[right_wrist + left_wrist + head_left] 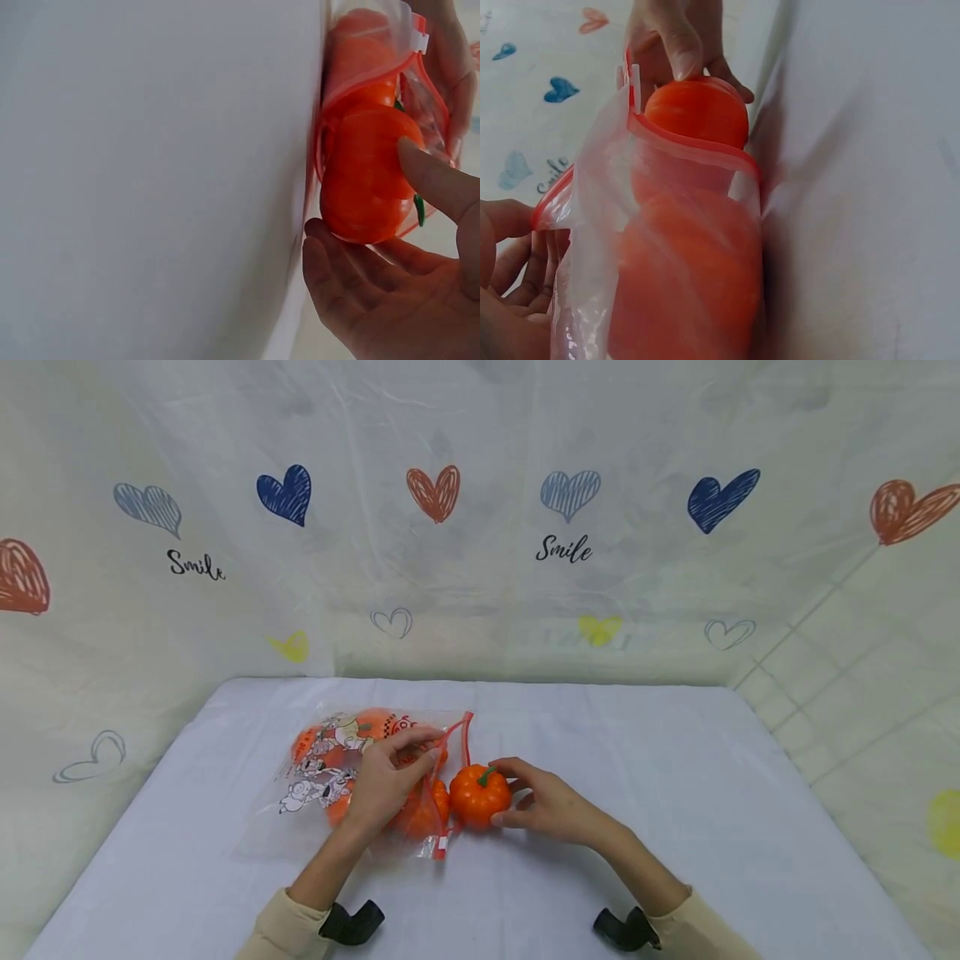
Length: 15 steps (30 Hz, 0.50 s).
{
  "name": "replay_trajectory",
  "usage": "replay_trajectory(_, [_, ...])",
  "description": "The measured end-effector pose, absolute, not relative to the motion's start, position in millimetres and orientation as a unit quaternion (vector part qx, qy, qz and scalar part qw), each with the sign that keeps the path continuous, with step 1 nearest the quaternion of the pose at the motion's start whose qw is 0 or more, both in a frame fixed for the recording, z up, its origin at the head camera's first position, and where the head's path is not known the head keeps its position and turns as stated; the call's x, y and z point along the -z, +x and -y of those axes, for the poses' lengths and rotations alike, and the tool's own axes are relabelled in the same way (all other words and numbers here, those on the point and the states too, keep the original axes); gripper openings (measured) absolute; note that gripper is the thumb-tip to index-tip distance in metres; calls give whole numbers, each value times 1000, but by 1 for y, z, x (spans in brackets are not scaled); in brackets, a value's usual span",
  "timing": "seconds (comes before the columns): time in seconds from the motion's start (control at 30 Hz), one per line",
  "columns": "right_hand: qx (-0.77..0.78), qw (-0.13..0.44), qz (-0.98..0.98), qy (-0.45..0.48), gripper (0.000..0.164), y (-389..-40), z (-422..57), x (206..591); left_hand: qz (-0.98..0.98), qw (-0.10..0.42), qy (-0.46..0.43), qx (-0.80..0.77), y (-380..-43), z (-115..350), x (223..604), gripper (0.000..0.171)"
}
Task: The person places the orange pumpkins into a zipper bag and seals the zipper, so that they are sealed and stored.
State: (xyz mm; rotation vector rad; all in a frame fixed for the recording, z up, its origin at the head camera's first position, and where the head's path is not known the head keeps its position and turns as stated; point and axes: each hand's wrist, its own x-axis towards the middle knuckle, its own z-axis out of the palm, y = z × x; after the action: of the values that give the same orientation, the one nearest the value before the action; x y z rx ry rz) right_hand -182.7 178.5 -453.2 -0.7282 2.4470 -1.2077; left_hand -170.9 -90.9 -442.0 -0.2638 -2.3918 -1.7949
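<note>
A clear zip bag [273,818] printed with cartoon figures lies on the left half of the table, with several orange bell peppers inside. My left hand [386,781] pinches the upper red edge of its mouth between thumb and fingers, and the mouth gapes toward the right. At that opening sits one orange bell pepper [476,800] with a green stem. My right hand [558,806] grips it from the right, thumb and fingers on either side. In the right wrist view the pepper [367,169] overlaps the bag's lower red edge, close against another pepper inside.
A white cloth covers the table [675,760]. Behind it hangs a pale curtain [480,577] printed with hearts and the word Smile. The bag's zip slider [442,842] is at the near end of the mouth. Each wrist wears a black strap mount [352,922].
</note>
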Motion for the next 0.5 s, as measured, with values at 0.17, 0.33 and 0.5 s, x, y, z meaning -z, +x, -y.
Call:
replay_trajectory(0.17, [427, 160, -848, -270, 68, -183, -170, 452, 796, 73, -91, 595, -172, 91, 442, 24])
replay_trajectory(0.33, [427, 161, -846, -277, 67, -183, -162, 452, 800, 75, -92, 589, -172, 90, 442, 25])
replay_trajectory(0.5, [426, 162, -845, -280, 68, -183, -159, 453, 800, 80, -97, 587, -172, 89, 442, 25])
